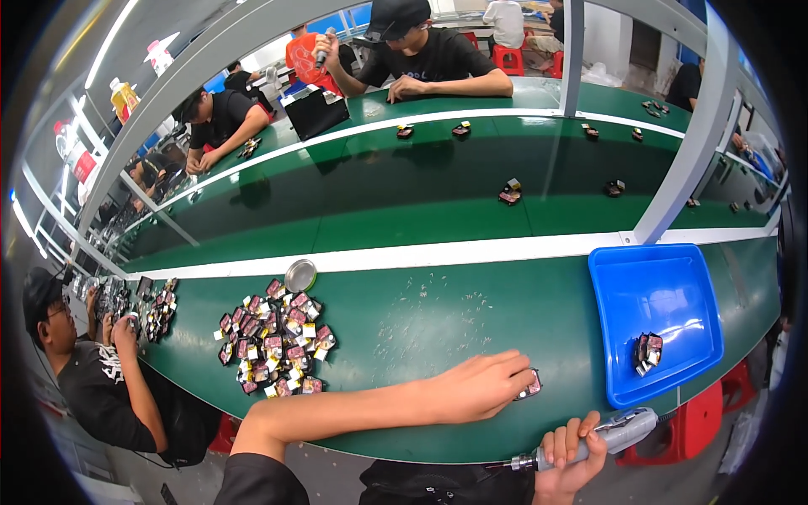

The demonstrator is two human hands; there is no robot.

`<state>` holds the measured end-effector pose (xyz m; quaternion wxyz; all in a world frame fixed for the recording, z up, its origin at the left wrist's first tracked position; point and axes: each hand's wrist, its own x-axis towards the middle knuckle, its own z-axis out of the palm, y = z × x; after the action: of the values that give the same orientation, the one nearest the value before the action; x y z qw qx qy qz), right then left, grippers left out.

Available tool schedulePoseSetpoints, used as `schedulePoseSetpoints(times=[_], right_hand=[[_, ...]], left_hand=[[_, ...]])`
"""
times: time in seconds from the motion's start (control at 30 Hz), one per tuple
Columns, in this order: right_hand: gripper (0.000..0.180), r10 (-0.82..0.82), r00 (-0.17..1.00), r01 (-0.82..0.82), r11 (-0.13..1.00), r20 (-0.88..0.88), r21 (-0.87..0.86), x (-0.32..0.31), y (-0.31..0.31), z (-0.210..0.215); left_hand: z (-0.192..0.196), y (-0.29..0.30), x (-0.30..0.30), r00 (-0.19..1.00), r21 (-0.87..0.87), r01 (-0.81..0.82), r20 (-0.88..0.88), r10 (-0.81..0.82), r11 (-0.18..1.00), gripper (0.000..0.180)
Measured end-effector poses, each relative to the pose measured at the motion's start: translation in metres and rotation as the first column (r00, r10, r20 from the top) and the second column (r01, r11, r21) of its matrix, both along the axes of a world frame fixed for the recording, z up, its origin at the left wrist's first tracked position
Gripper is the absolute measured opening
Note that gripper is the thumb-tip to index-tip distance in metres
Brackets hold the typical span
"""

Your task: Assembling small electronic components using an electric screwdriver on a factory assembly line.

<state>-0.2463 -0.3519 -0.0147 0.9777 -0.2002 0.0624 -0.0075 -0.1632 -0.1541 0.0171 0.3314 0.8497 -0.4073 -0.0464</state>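
Note:
My left hand (481, 387) reaches across the green bench, its fingers closed on a small black part with a pinkish face (532, 386) lying on the bench top. The fingers hide much of that part. In my right hand (572, 454), at the bench's near edge, is a grey electric screwdriver (621, 431). Its bit points left, and a cord leaves its right end. Tiny silvery pieces, like screws (429, 316), lie scattered beyond my left hand. To the left of them is a heap of similar small parts (273, 345) with white and yellow bits.
A blue tray (599, 328) on the right holds a few parts (647, 353). A round tin (300, 275) stands behind the heap. Beyond a white rail, more parts lie on a dark green belt (379, 202). Grey frame posts (692, 143) rise nearby. Several people work around the line.

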Motion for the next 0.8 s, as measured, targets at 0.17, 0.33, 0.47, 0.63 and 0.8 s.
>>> schedulePoseSetpoints(times=[0.17, 0.33, 0.47, 0.63, 0.8], right_hand=[[0.011, -0.012, 1.000, 0.012, 1.000, 0.022, -0.024, -0.001, 0.003, 0.002], [0.011, -0.016, 1.000, 0.017, 0.999, 0.020, -0.044, -0.004, 0.002, 0.003], [0.013, -0.009, 1.000, 0.009, 0.999, 0.001, -0.042, -0.009, -0.001, 0.004], [0.015, 0.001, 1.000, -0.001, 0.998, 0.007, -0.062, -0.010, 0.003, 0.008], [0.013, 0.035, 0.999, -0.036, 0.997, -0.024, -0.066, -0.011, 0.007, 0.006]], left_hand=[[0.006, -0.009, 0.000, 0.996, 0.082, -0.089, -0.011, 0.090, 0.993, 0.020], [0.003, -0.018, 0.005, 0.929, 0.102, -0.016, 0.369, -0.023, 0.995, 0.017], [0.001, -0.022, 0.004, 0.934, 0.145, 0.038, 0.346, -0.087, 0.989, 0.019], [-0.001, -0.019, 0.000, 0.887, 0.207, 0.004, 0.451, -0.099, 0.978, 0.016], [0.003, -0.020, -0.007, 0.891, 0.217, -0.005, 0.445, -0.095, 0.976, 0.017]])
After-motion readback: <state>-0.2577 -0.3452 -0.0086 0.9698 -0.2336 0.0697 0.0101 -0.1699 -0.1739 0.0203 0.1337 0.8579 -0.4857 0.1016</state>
